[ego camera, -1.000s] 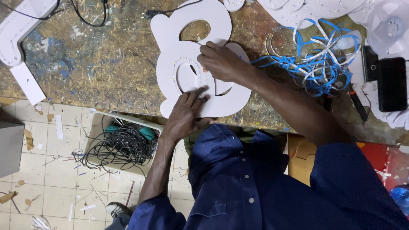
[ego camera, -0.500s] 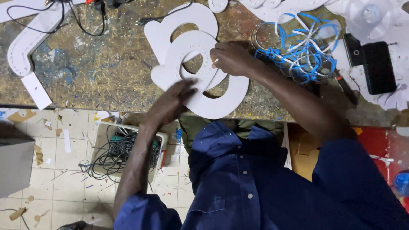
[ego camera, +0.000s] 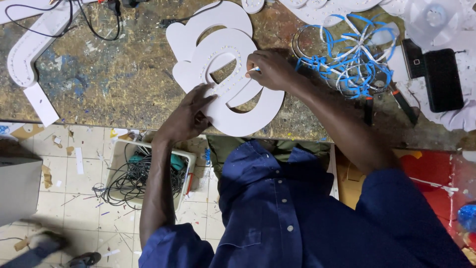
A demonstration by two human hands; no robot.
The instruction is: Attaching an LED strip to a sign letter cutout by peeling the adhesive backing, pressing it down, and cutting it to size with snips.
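Note:
A white curved foam-board cut-out (ego camera: 250, 116) with rows of small dots lies at the near edge of the paint-stained workbench (ego camera: 114, 79), on top of another white cut-out (ego camera: 218, 17). My left hand (ego camera: 191, 116) presses flat on the lower left of the upper cut-out. My right hand (ego camera: 270, 69) rests on its right side with the fingers pinched on a small white and blue piece at the inner edge. A tangle of blue and white strips (ego camera: 354, 54) lies just right of my right hand.
A black phone (ego camera: 441, 77) lies at the right on white sheets. A white curved cut-out (ego camera: 29, 49) with black wires sits at the far left. Below the bench, a white bin (ego camera: 148, 173) of black cables stands on the tiled floor.
The view has shifted, so the cut-outs sit more to the centre. My left hand stays flat on the cut-out. My right hand has closed its fingers at the inner edge.

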